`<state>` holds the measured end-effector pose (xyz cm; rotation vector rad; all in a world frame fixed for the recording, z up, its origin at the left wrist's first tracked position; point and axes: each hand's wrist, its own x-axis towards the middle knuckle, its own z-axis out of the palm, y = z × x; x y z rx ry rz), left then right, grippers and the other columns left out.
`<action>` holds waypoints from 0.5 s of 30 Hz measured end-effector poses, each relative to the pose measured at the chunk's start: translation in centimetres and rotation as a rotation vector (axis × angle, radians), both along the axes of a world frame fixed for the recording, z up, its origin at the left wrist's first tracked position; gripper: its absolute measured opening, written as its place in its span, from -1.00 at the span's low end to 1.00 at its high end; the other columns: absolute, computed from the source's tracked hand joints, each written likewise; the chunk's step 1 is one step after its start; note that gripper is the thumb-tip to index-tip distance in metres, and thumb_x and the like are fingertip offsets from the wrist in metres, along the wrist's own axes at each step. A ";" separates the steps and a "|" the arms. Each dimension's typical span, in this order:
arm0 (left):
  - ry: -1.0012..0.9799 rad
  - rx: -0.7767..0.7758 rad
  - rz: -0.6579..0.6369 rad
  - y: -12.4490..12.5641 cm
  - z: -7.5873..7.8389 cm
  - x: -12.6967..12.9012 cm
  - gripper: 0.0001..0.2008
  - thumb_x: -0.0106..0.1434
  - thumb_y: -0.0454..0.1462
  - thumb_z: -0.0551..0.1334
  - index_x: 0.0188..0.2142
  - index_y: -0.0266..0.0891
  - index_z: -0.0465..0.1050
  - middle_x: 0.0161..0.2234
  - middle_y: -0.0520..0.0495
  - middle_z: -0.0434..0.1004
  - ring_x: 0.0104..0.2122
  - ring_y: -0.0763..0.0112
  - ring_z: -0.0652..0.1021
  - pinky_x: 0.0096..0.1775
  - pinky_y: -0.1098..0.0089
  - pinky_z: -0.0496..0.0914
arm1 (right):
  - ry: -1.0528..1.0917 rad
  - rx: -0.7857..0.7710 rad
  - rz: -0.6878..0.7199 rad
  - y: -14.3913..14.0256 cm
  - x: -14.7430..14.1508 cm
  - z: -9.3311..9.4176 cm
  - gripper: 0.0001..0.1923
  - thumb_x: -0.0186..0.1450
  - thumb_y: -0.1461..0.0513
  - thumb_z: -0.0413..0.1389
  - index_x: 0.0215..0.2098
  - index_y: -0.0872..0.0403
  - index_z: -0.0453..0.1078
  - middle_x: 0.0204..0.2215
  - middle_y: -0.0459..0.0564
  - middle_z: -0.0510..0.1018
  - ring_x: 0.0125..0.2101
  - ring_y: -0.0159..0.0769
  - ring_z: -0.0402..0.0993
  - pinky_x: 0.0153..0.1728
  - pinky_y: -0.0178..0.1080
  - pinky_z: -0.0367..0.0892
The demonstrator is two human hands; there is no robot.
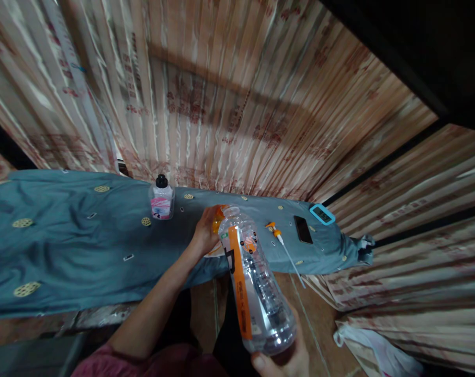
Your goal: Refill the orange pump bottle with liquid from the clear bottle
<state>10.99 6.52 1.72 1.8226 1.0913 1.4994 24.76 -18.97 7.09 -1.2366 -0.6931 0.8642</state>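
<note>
Phone (302,229), timer (322,214) and small bottle (161,200) lie beyond the held bottle (257,293).

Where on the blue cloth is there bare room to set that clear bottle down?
Widest bare patch: the blue cloth left of the small pink-labelled bottle, dotted only with flat gold motifs. A narrower gap lies between that bottle and the left hand. It is crowded to the right: pump nozzle, phone, timer. The right hand holds the clear bottle.
</note>
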 end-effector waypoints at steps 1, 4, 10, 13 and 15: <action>-0.002 0.000 -0.002 0.0 -0.1 0.0 -0.53 0.16 -0.25 0.34 0.08 -0.18 0.44 -0.05 -0.20 0.54 -0.09 0.09 0.60 -0.04 0.11 0.56 | -0.008 0.004 0.003 0.0 0.0 0.0 -0.06 -0.11 -0.08 0.56 0.17 -0.01 0.44 -0.01 0.07 0.68 -0.10 -0.09 0.68 -0.13 -0.25 0.56; -0.010 -0.003 -0.009 0.2 -0.3 0.1 -0.51 0.13 -0.26 0.35 0.08 -0.19 0.43 -0.05 -0.20 0.54 -0.08 0.08 0.60 -0.01 0.09 0.55 | -0.053 0.019 -0.002 -0.1 0.1 -0.1 -0.10 -0.08 -0.09 0.54 0.17 -0.03 0.45 0.02 0.04 0.66 -0.04 -0.10 0.65 -0.08 -0.27 0.53; 0.005 -0.004 0.005 0.1 -0.3 0.1 -0.52 0.15 -0.28 0.34 0.08 -0.19 0.42 -0.05 -0.20 0.54 -0.08 0.10 0.59 -0.03 0.09 0.55 | -0.073 0.000 0.024 0.0 0.0 0.2 -0.09 -0.04 -0.11 0.52 0.19 -0.03 0.40 0.01 0.03 0.67 -0.04 -0.12 0.66 -0.08 -0.28 0.53; 0.024 -0.007 -0.003 0.0 -0.1 -0.1 -0.53 0.16 -0.28 0.33 0.08 -0.22 0.41 -0.05 -0.21 0.53 -0.08 0.12 0.59 -0.02 0.11 0.54 | -0.081 -0.014 0.016 0.0 -0.1 0.5 -0.06 -0.02 -0.13 0.50 0.21 0.02 0.36 0.02 0.09 0.67 -0.03 -0.08 0.67 -0.07 -0.25 0.54; 0.037 -0.016 -0.007 -0.1 0.0 -0.1 -0.52 0.15 -0.28 0.34 0.08 -0.23 0.41 -0.05 -0.20 0.53 -0.08 0.12 0.59 -0.02 0.12 0.54 | -0.097 -0.018 0.031 0.0 0.0 0.6 -0.08 0.01 -0.12 0.49 0.21 0.01 0.35 0.00 0.07 0.68 -0.05 -0.09 0.67 -0.08 -0.25 0.55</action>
